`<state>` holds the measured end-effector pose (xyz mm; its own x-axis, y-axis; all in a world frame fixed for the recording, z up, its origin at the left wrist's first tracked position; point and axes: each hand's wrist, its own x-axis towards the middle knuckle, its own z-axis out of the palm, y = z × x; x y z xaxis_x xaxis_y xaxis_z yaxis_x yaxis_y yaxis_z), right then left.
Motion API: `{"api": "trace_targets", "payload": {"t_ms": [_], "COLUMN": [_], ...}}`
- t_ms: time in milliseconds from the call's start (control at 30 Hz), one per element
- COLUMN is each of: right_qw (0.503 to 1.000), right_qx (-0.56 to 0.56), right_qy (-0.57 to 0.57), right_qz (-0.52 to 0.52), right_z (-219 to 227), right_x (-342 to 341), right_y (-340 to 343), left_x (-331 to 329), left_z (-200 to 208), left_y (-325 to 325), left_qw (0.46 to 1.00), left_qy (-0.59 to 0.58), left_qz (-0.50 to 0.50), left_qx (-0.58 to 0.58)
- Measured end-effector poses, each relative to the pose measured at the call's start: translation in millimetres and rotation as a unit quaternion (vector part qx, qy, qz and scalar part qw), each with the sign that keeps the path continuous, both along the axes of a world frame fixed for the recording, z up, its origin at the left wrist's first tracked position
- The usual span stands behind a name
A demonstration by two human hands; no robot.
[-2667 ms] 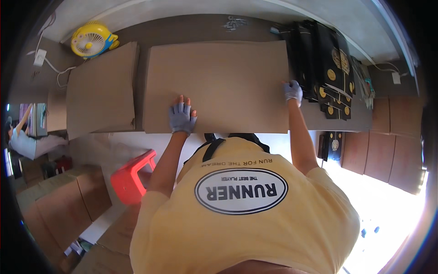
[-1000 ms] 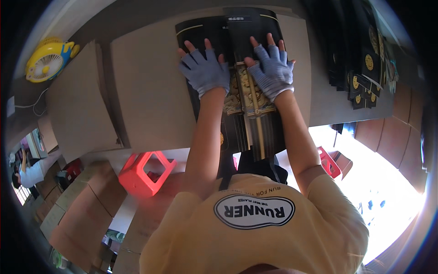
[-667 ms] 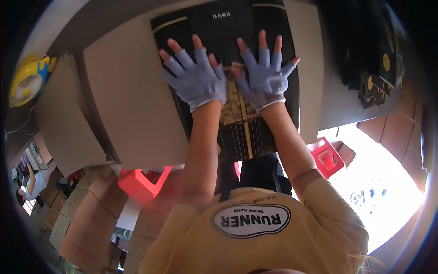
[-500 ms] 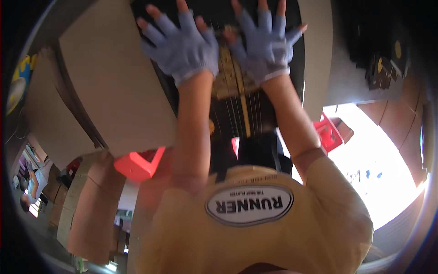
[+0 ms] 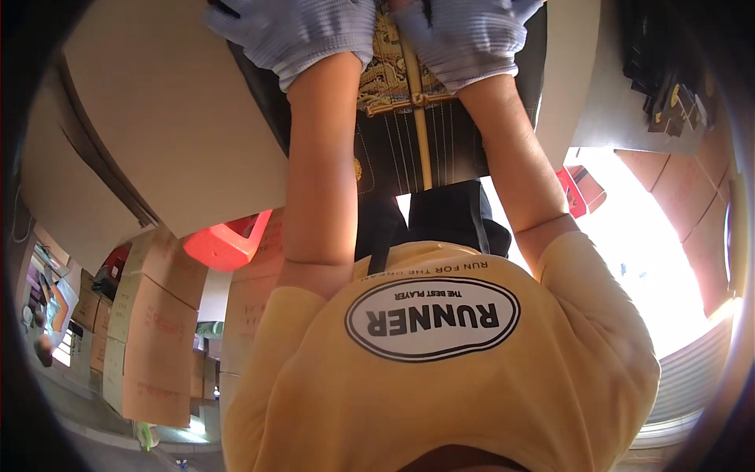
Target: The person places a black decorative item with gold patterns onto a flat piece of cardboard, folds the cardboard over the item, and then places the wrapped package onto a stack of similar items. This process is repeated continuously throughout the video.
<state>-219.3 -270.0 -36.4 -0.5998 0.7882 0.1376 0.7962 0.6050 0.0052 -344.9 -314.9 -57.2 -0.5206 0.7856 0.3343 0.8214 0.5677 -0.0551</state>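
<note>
A black piece (image 5: pixel 397 157) with rows of pale stitching lies on the table under my hands. It carries a patterned gold panel (image 5: pixel 381 82) and a narrow gold strip (image 5: pixel 422 149), crossed by a gold bar with a knot-like middle. My left hand (image 5: pixel 299 31), in a grey-blue knitted glove, rests over its left part. My right hand (image 5: pixel 472 35), gloved alike, is over the right part. Gaps show between the fingers of both hands, but the top edge cuts off the fingertips. I see nothing held in either hand.
The beige tabletop (image 5: pixel 173 118) stretches left. Dark pieces with gold marks (image 5: pixel 676 106) lie on a surface at the right. Red stools stand low at left (image 5: pixel 224 244) and right (image 5: pixel 578 193). Cardboard boxes (image 5: pixel 161 346) are stacked at left. Another person (image 5: pixel 59 311) is at the far left.
Both hands sit higher in the picture, so their fingers are now mostly out of view. The black piece and the surroundings have also shifted in the picture.
</note>
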Motion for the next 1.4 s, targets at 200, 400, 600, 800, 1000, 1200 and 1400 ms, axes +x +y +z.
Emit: {"api": "trace_targets", "payload": {"t_ms": [200, 400, 600, 800, 1000, 1200, 1400], "right_qw": [1.0, 0.999, 0.995, 0.959, 0.933, 0.719, 0.683], "right_qx": [-0.022, -0.041, -0.087, 0.142, -0.062, -0.356, -0.577], "right_qy": [-0.009, 0.028, 0.04, 0.089, 0.115, 0.177, 0.209], "right_qz": [0.013, 0.016, 0.017, 0.23, 0.336, 0.57, 0.396], "right_z": [3, -10, -1, -7, -31, -47, 43], "right_x": [4, 16, -22, -228, -202, -86, -49], "right_y": [-23, -18, -5, 107, -40, -193, -161], "left_x": [-1, 72, 98, 100, 99, 100, 96], "left_z": [-1, 14, 2, 10, -1, -12, -8], "left_y": [-8, -96, -124, -124, -129, -128, -125], "left_qw": [1.0, 0.963, 0.947, 0.934, 0.937, 0.947, 0.945], "left_qy": [-0.027, -0.216, -0.266, -0.295, -0.289, -0.254, -0.237], "left_qz": [0.002, -0.152, -0.182, -0.201, -0.187, -0.194, -0.214], "left_qx": [-0.003, -0.043, 0.012, 0.024, 0.06, 0.024, 0.068]}}
